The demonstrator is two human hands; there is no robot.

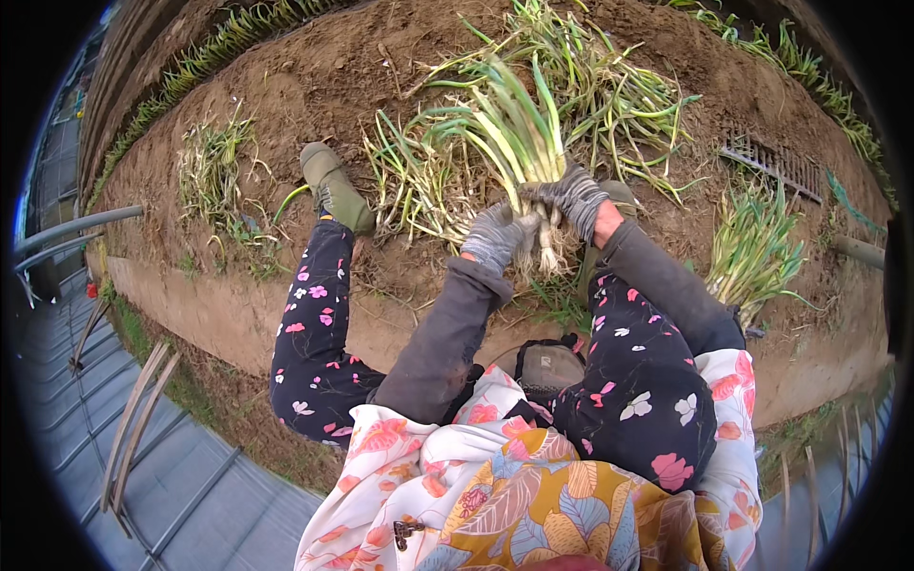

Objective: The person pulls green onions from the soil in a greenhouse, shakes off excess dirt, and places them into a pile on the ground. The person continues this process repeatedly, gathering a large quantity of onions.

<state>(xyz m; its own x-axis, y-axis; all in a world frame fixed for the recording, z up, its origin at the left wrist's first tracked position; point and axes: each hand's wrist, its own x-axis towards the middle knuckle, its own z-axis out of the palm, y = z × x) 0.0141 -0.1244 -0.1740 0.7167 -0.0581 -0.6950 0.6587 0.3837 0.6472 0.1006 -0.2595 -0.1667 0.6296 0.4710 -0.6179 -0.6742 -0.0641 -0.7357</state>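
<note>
A bunch of green onions [521, 143] is held up in front of me, with its leaves fanning away and its white, rooted ends towards me. My right hand [571, 198], in a grey striped knit glove, grips the bunch from the right near the white stems. From the left, my left hand [496, 232], gloved the same way, has its fingers closed around the lower stems by the roots. Beneath and beyond them, a loose pile of green onions [614, 100] lies on the soil. Pale, dry-looking leaves and stalks [421, 182] are heaped left of the bunch.
A tidier bundle of green onions [757, 246] lies to my right, below a metal rake head [771, 164]. Wilted leaves [214, 171] form a heap at left, near my green shoe [334, 187]. Pipe ends [78, 228] jut in from the left edge.
</note>
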